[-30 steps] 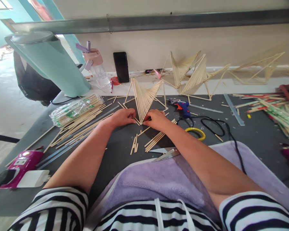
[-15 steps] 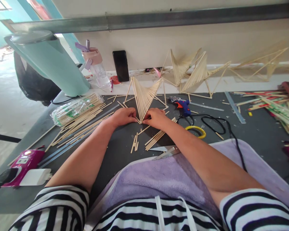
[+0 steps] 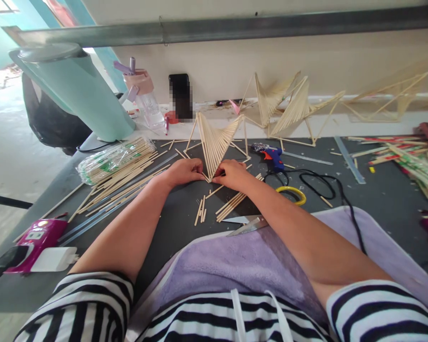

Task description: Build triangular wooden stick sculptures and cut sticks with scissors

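The stick model [image 3: 214, 142] stands on the dark surface [image 3: 174, 213], in front of the person, with its narrow near corner pointing to the body. Its thin sticks are spread like a fan between two raised points. The left hand [image 3: 186, 172] has its grip closed on the left side of this near corner, and the right hand [image 3: 232, 175] is pinching the same corner from the right side.

Just nearer to the body lie a few short sticks [image 3: 201, 210] and, beside them, a slanted row of longer sticks [image 3: 233, 205]. The scissor blades [image 3: 248, 224] lie partly under the right forearm, near the purple towel [image 3: 231, 261]. To the right of the model there is a blue glue gun [image 3: 276, 159] with black cable.

On the left are loose sticks [image 3: 123, 183] and a plastic packet of sticks [image 3: 110, 161]. Behind, a black phone [image 3: 180, 92] leans on the wall, and more stick models [image 3: 294, 114] stand to the right.
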Action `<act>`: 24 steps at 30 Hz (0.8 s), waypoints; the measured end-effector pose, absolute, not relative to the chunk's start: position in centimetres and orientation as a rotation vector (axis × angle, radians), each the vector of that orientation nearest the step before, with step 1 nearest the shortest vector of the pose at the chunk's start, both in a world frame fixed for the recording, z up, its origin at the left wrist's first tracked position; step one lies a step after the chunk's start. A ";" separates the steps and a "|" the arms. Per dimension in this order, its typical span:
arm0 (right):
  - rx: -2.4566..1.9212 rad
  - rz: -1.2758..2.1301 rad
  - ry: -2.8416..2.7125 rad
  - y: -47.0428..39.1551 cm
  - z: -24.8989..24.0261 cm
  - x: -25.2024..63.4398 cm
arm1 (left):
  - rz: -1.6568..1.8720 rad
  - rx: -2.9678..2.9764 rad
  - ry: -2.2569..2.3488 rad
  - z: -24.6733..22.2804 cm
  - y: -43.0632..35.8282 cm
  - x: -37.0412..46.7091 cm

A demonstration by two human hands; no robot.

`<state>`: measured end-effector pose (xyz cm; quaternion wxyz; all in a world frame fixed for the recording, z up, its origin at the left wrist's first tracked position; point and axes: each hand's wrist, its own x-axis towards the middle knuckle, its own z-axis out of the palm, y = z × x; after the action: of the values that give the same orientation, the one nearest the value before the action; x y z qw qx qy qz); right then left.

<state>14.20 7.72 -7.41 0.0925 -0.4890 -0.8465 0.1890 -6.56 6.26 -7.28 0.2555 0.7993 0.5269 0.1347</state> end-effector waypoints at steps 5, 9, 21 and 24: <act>-1.449 0.577 -2.519 7.8 -7.5 14.2 | 0.665 2.003 1.450 -6.2 6.7 -7.9; -1.453 0.582 -2.504 7.8 -7.5 14.2 | 1.050 1.852 1.863 -5.6 7.3 -10.2; -1.456 0.530 -2.523 7.5 -7.5 14.1 | 0.832 2.112 2.073 -9.2 9.3 -12.6; -1.478 0.536 -2.518 7.5 -7.4 14.0 | 0.759 2.122 2.120 -9.4 9.4 -12.3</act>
<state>14.05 7.48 -7.42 0.0864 -0.4961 -0.8450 0.1799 -12.29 9.41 -9.36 0.0239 0.6855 0.6851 0.2453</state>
